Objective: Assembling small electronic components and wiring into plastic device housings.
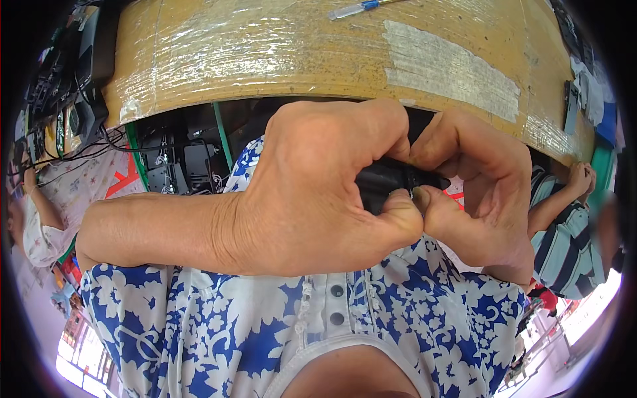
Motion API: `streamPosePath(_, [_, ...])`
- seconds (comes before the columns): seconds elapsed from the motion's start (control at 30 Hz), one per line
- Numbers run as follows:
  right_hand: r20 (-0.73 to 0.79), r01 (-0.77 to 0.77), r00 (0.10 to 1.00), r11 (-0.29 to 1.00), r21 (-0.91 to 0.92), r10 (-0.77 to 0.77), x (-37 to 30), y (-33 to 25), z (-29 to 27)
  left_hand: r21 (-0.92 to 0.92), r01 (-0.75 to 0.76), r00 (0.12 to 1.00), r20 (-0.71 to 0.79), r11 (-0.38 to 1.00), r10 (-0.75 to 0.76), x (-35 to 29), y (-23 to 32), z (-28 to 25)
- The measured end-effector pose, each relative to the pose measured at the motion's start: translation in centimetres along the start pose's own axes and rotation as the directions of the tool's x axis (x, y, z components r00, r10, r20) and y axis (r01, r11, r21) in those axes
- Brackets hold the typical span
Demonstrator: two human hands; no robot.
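Where the two hands meet in front of the bench's near edge, one black item (pixel 381 188) is held, its surface dark, smooth and faintly glossy, its full outline hidden by fingers.

Left hand (pixel 308 176): clamped on the black item between thumb and curled fingers, back of the hand uppermost, skin creased at the wrist.

Right hand (pixel 507 182): clamped on the same item's right end by thumb and bent forefinger, rounded into a loop; thumb tips close together.

Bench (pixel 245 56): yellow-brown board, scuffed, wrapped in crinkled, shining clear film.

Tape patch (pixel 451 69): pale, wrinkled, roughly oblong, stuck on the bench.

Pen (pixel 358 9): slim, clear barrel and blue part, lying near the far edge.

Dark equipment (pixel 96 50): black, hard-cased, at left, with thin black cables (pixel 99 149) trailing below.

Shirt (pixel 245 325): blue and white floral cloth, ruffled placket, two round dark buttons (pixel 337 320); marks on the upper one too small to read.

Co-worker at left (pixel 46 232): pale patterned top.

Co-worker at right (pixel 567 245): top in dark and pale stripes, forearm bare.
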State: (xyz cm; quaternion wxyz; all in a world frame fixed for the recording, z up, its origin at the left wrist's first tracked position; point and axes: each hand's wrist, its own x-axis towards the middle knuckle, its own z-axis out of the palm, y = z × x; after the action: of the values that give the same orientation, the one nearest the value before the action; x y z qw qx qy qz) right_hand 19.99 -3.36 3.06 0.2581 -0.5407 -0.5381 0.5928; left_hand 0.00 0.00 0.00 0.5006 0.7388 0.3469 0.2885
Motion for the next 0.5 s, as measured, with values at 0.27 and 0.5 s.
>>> streamPosePath(0.27, [0.06, -0.016, 0.998, 0.995, 0.103, 0.01, 1.0, 1.1, -0.2, 0.053, -0.142, 0.977, -0.153, 0.988, 0.149, -0.5, -1.1, 1.2])
streamPosePath(0.5, [0.131, -0.131, 0.987, 0.927, 0.352, 0.09, 4.0, 4.1, -0.7, 0.015, 0.315, 0.947, 0.06, 0.949, -0.315, 1.2, -2.7, 0.2])
